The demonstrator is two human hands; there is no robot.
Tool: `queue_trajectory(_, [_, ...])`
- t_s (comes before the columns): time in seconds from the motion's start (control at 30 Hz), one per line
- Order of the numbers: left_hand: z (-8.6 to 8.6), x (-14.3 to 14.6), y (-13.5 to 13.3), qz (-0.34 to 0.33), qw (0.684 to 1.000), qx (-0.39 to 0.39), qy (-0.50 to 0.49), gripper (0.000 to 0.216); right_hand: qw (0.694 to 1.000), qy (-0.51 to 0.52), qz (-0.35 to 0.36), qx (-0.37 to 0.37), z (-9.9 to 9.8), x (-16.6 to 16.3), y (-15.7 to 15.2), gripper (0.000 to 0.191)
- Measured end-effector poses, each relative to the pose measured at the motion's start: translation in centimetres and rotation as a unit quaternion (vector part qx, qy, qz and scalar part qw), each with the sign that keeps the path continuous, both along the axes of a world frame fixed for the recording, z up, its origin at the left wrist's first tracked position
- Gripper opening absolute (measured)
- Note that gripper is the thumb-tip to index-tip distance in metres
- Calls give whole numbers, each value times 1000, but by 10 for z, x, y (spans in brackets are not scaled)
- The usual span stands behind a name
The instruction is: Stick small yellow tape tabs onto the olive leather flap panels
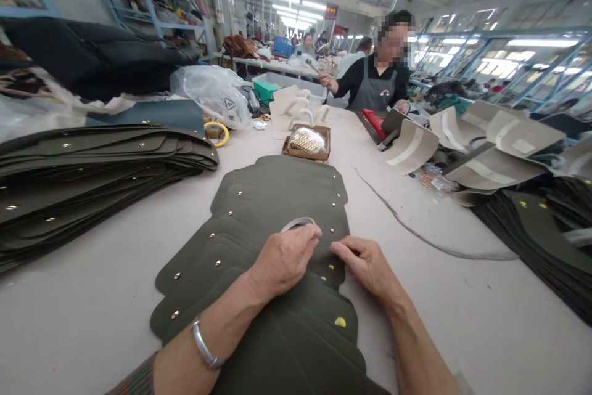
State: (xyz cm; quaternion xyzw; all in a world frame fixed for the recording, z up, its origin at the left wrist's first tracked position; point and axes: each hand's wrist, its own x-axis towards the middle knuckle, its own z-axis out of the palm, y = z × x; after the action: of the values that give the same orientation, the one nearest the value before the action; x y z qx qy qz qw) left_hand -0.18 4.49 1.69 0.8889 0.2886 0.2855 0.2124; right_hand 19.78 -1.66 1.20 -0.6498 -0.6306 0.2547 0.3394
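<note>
My left hand (287, 259), with a silver bangle on the wrist, is closed on a roll of tape (292, 223), whose upper rim shows past the knuckles. It hovers over a fanned stack of dark olive panels (277, 188) with rounded ends and small gold studs along both sides. Just right of it, my right hand (370, 264) has thumb and fingertips pressed together at the stack's right edge. What that pinch holds, if anything, is too small to see. Small yellow pieces (340, 321) stick to a few panels below the hands.
A small cardboard box (306, 141) of gold hardware stands beyond the stack. Left lies a thick pile of olive panels (92, 161), near a yellow tape roll (222, 134). Curved beige pieces (411, 148) and a dark cord (407, 228) lie right. A person in an apron (377, 84) works opposite.
</note>
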Motion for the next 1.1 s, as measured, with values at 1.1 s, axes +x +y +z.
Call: queue_trajectory(1.1, [-7, 14, -8, 36, 994, 103, 5, 24, 953, 249, -175, 11, -9, -20, 11, 22])
